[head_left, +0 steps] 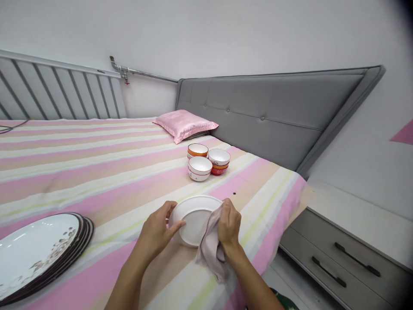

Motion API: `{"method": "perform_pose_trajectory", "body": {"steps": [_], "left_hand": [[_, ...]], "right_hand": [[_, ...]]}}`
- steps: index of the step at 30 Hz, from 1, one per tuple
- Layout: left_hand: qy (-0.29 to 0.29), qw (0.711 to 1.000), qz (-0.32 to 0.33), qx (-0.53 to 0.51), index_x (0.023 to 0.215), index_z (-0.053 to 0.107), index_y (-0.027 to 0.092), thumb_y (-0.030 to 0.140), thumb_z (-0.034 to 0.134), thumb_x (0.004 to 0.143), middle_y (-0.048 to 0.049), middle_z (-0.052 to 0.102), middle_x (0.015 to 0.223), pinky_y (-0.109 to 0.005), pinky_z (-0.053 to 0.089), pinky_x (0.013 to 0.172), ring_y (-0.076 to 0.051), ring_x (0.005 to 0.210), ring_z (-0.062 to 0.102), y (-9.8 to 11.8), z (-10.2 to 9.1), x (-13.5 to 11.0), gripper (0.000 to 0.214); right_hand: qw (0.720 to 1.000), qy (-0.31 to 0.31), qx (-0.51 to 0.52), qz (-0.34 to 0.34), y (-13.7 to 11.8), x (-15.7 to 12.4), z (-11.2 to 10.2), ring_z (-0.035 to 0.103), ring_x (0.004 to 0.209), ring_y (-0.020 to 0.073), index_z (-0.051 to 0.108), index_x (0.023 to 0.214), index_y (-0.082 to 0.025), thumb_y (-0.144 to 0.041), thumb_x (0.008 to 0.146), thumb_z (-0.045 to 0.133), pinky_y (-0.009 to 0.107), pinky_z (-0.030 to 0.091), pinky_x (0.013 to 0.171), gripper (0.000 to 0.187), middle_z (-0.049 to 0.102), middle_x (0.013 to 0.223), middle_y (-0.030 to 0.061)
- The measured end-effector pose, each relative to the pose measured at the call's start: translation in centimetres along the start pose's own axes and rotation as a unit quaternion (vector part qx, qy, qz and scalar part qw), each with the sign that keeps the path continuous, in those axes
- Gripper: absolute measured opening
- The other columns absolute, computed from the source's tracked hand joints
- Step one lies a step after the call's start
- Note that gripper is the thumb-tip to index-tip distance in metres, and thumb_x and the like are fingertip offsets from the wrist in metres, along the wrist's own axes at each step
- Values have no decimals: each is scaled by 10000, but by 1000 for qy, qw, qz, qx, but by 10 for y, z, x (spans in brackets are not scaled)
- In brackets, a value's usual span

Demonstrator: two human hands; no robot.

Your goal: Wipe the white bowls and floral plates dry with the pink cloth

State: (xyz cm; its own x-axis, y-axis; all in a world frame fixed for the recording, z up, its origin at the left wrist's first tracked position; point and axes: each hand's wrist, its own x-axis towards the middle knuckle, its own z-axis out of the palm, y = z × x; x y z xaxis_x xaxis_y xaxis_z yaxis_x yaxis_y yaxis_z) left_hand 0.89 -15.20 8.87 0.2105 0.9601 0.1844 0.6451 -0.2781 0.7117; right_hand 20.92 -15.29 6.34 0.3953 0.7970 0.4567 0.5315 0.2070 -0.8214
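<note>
A round white plate point(190, 215) is held tilted above the bed's near side. My left hand point(158, 230) grips its left edge, thumb lying on the face toward me and fingers partly hidden behind. At the right edge my right hand point(229, 226) is closed around a pale pinkish-grey cloth point(211, 247), pressing it against the plate. Part of the cloth covers the plate's right side, and the rest hangs below. Beyond the plate stand small stacks of bowls: an orange-rimmed bowl point(198, 150), a white bowl point(200, 168) and another white bowl point(219, 157) above orange and red ones.
A stack of large dark-edged plates point(38, 245) lies at the left on the striped bedsheet point(122, 189). A pink pillow point(185, 125) rests by the grey headboard point(258, 107). To the right is a drawer cabinet point(348, 249). A tiny dark object point(234, 193) lies near the bowls.
</note>
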Motion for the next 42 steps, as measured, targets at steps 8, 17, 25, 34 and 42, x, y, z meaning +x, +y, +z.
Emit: {"method": "perform_pose_trajectory", "body": {"steps": [8,17,25,34,42], "left_hand": [[-4,998,-27,-50,957,483,243,454,573,750,-17,611,929,-358,501,738,-193,828,594,-6,-5,0,310],[-9,997,-54,-52,931,473,237,481,558,755,-21,627,899,-365,493,723,-211,820,615,-17,-8,2,313],[-26,989,-122,-77,1000,466,228,502,568,739,-60,656,935,-376,474,723,-247,852,632,-29,-11,2,392],[-27,979,-151,-132,969,459,211,510,568,739,-43,647,845,-357,470,653,-229,740,634,-32,-12,0,394],[-50,956,-136,-254,941,511,198,461,653,687,-72,707,893,-350,496,718,-256,853,667,-15,11,2,392]], "right_hand": [[978,-128,163,12,6,1,-9,412,620,133,349,691,-224,-242,885,217,234,380,601,235,388,656,-27],[933,-266,236,54,7,2,-22,516,722,145,468,835,-211,-303,859,351,232,458,677,151,510,767,0],[889,-351,277,96,11,1,-24,572,907,172,517,1041,-232,-404,880,405,314,450,856,261,591,951,25],[856,-373,341,112,24,-2,-17,556,904,179,563,1016,-209,-354,828,552,354,401,917,239,594,946,22],[909,-264,320,42,7,16,-32,515,813,163,555,972,-207,-375,837,547,253,418,754,216,562,858,2]]}}
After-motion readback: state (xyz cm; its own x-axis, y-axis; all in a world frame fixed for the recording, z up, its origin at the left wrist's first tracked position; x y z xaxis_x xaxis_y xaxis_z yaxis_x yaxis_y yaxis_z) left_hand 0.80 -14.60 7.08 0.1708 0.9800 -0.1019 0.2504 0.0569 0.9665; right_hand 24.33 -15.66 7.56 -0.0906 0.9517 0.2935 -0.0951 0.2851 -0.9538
